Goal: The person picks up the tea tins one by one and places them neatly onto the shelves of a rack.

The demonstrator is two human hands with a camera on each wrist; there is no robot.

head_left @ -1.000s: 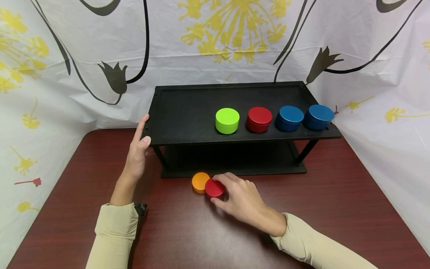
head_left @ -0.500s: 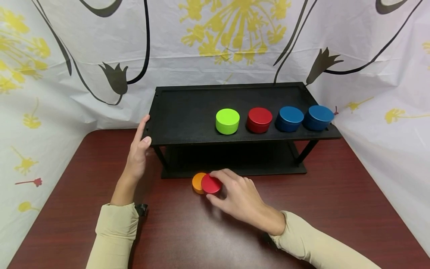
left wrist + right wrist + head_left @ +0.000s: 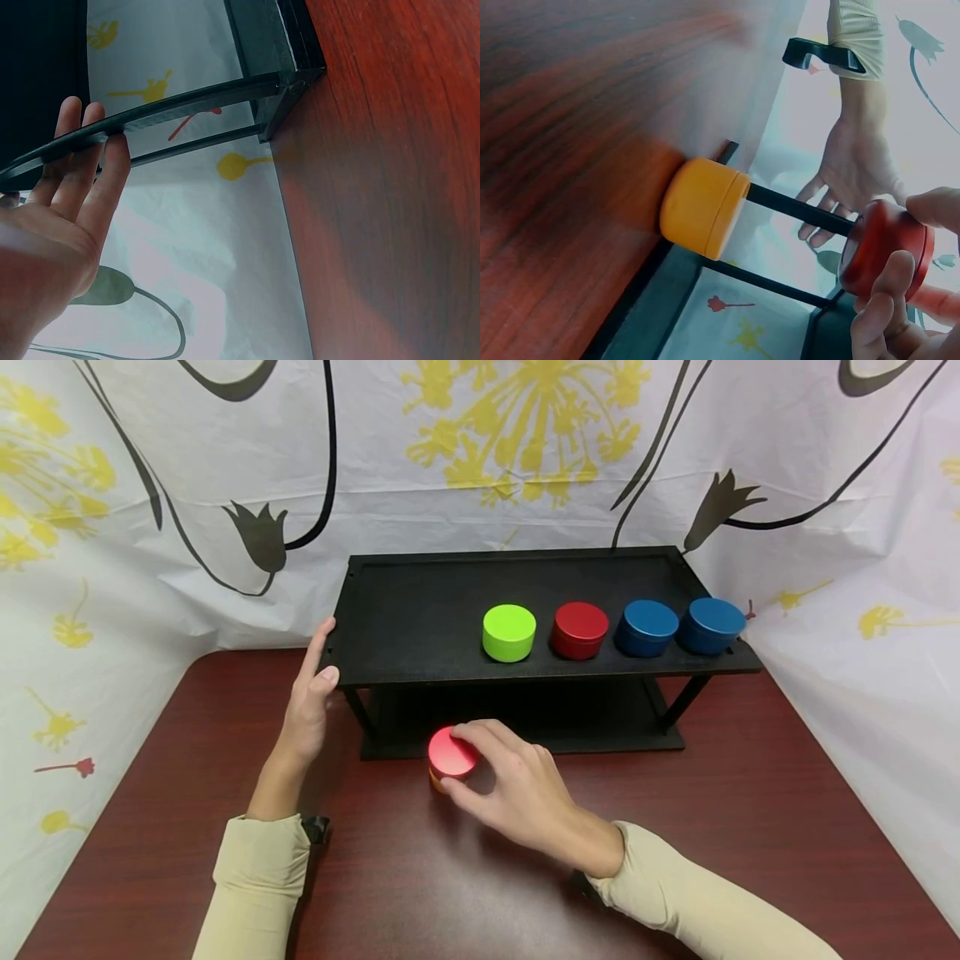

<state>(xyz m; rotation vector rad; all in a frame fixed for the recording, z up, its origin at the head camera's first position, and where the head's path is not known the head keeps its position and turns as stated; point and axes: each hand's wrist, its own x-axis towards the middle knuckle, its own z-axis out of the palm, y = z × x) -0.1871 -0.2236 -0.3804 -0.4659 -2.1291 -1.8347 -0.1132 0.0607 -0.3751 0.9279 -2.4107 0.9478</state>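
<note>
My right hand [image 3: 521, 789] pinches a round red lidded tin [image 3: 452, 753] between thumb and fingers. In the head view that tin overlaps an orange tin [image 3: 437, 782] standing on the table by the shelf's front. The right wrist view shows a gap between the red tin [image 3: 885, 247] and the orange tin [image 3: 701, 206]. At the left end of the black two-tier shelf [image 3: 420, 610], my left hand [image 3: 306, 710] rests against the upper board's edge with fairly straight fingers, the thumb at the front corner. In the left wrist view its fingertips touch the board's edge [image 3: 187, 101].
On the upper board stand a lime green tin [image 3: 509, 633], a second red tin [image 3: 580, 631] and two blue tins [image 3: 647, 628], in a row toward the right. White patterned cloth [image 3: 450, 460] hangs behind and beside the dark red table [image 3: 420, 877].
My right hand has lifted the red tin from beside the orange tin and moved it left and away from me, over the orange one. The left hand stays at the shelf.
</note>
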